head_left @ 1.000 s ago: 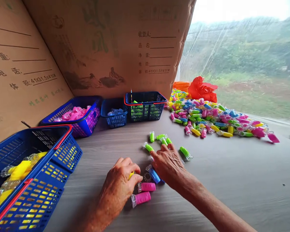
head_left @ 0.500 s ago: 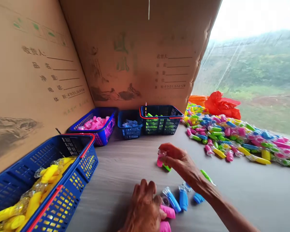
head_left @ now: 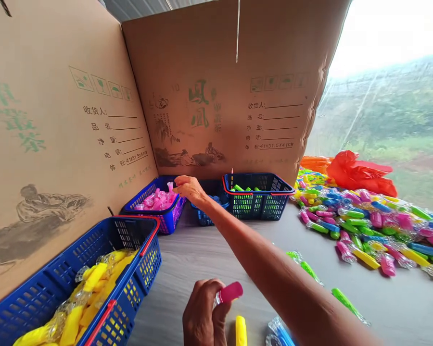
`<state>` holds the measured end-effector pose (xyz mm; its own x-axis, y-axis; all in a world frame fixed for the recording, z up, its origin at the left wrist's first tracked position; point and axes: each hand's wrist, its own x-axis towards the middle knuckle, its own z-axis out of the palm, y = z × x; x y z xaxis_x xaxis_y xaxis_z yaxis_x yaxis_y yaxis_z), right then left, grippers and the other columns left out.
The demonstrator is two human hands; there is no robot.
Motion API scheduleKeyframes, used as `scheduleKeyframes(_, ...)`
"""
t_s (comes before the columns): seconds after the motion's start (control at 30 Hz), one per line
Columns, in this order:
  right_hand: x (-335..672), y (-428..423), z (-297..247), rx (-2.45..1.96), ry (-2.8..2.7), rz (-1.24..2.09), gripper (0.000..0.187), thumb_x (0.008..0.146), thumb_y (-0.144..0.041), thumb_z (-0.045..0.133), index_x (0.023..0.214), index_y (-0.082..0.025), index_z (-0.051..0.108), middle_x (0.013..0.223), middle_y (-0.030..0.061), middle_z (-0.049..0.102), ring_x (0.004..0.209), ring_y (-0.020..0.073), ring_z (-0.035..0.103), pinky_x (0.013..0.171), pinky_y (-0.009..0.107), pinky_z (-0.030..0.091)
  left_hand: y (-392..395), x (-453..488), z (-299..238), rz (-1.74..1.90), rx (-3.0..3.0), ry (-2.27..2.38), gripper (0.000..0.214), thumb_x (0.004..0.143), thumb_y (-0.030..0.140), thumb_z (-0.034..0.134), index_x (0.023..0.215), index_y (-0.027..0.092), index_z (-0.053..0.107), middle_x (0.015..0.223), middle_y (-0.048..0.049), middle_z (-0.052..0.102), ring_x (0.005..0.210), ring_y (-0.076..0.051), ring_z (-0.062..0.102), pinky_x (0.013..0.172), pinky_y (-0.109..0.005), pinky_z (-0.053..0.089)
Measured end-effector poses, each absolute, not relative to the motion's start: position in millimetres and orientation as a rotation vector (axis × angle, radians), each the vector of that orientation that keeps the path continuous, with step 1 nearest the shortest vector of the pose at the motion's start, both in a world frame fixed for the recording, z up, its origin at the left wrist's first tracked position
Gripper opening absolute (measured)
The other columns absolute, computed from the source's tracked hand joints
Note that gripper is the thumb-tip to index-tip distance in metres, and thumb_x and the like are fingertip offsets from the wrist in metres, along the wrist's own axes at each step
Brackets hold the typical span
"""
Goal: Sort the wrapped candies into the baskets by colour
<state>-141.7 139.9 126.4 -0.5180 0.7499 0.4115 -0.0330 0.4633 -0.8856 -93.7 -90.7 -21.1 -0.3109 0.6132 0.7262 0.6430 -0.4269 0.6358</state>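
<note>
My left hand [head_left: 205, 312], low in the middle, pinches a pink plastic-wrapped piece [head_left: 231, 292] between thumb and fingers; the piece's clear end sits in the grip. My right hand [head_left: 190, 188] reaches far forward over the right rim of a blue basket [head_left: 175, 216] holding pink pieces [head_left: 153, 199]. Just off its fingertips, a pink piece [head_left: 171, 186] stands upright above that pile, and the fingers look parted from it. Below my left hand's catch lies a yellow piece [head_left: 240, 330]. Blue wrapped pieces [head_left: 280, 332] are partly hidden by my right forearm.
A large blue basket [head_left: 144, 269] at left holds yellow pieces. At the back, a small blue basket [head_left: 205, 218] and a dark basket [head_left: 261, 209] with green pieces stand by cardboard walls [head_left: 220, 57]. Mixed pieces [head_left: 361, 226] heap at right beside red plastic bags [head_left: 361, 173].
My right hand has moved from the table forward and left to the pink basket. My left hand has lifted a pink piece off the table. The view has tilted up.
</note>
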Motion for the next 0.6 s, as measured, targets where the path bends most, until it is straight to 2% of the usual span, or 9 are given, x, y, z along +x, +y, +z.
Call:
scheduleKeyframes(0.13, -78.2, 112.2, 112.7, -0.601, -1.807, 1.259, 0.016, 0.066, -0.021, 0.060, 0.080, -0.018, 0.066, 0.076, -0.0006, 0.064, 0.074, 0.0154, 0.061, 0.065, 0.025, 0.048, -98.2, -96.8, -9.1, -2.006, -1.711, -2.078, 0.031, 0.091, 0.050, 0.053, 0.093, 0.022, 0.067, 0.081, -0.0030, 0.067, 0.073, -0.017, 0.061, 0.069, -0.026, 0.048)
scheduleKeyframes(0.23, -0.7, 73.2, 101.9, -0.694, -1.673, 1.310, 0.018, 0.069, -0.025, 0.061, 0.083, -0.017, 0.068, 0.072, -0.0001, 0.065, 0.065, 0.0152, 0.062, 0.060, 0.026, 0.049, -98.2, -105.3, -1.9, -2.244, -1.609, -2.327, 0.036, 0.089, 0.053, 0.054, 0.092, 0.019, 0.067, 0.076, -0.0030, 0.067, 0.069, -0.016, 0.059, 0.066, -0.025, 0.048)
scheduleKeyframes(0.4, 105.4, -7.8, 72.0, -1.070, -1.629, 1.068, 0.016, 0.080, -0.029, 0.059, 0.087, -0.019, 0.070, 0.071, 0.0005, 0.068, 0.056, 0.0121, 0.055, 0.051, 0.024, 0.045, -73.0, -117.3, 12.3, -2.732, -1.344, -2.300, 0.035, 0.083, 0.050, 0.059, 0.080, 0.016, 0.060, 0.068, -0.0022, 0.064, 0.051, -0.012, 0.052, 0.048, -0.023, 0.043)
scheduleKeyframes(0.5, 132.5, -53.4, 46.7, -1.141, -1.876, 0.858, 0.017, 0.089, -0.029, 0.055, 0.091, -0.022, 0.070, 0.077, 0.0028, 0.070, 0.065, 0.0156, 0.061, 0.059, 0.027, 0.050, -39.8, -124.8, 48.7, -2.864, -1.253, -2.130, 0.031, 0.082, 0.046, 0.060, 0.082, 0.015, 0.058, 0.068, -0.0024, 0.064, 0.048, -0.011, 0.053, 0.046, -0.022, 0.043)
scheduleKeyframes(0.6, 135.3, -89.6, 25.9, -0.963, -2.116, 0.627, 0.021, 0.093, -0.022, 0.050, 0.103, -0.024, 0.068, 0.092, 0.0063, 0.071, 0.082, 0.0191, 0.066, 0.073, 0.031, 0.054, 8.0, -139.9, 96.0, -2.901, -1.177, -1.967, 0.029, 0.084, 0.043, 0.056, 0.088, 0.014, 0.057, 0.070, -0.0016, 0.063, 0.046, -0.009, 0.052, 0.046, -0.020, 0.043)
